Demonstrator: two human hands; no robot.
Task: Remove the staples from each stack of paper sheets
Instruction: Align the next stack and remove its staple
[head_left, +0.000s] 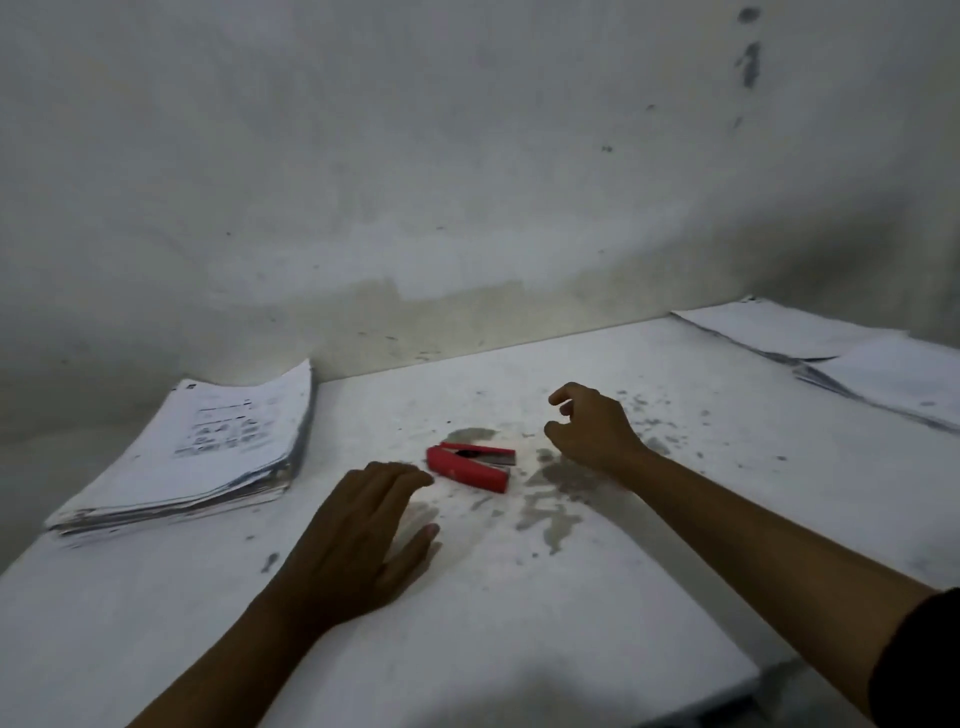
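Beside the red staple remover (471, 466), left hand (358, 535) flat, right hand (592, 428) loosely curled, empty.

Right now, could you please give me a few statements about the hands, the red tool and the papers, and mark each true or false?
1. The red staple remover lies on the table between the two hands. True.
2. The left hand grips the staple remover. False: it is open, and holds nothing.
3. A thick paper stack sits on the table's left. True.
4. The right hand holds a sheet. False: it holds nothing.
5. More papers lie far right. True.
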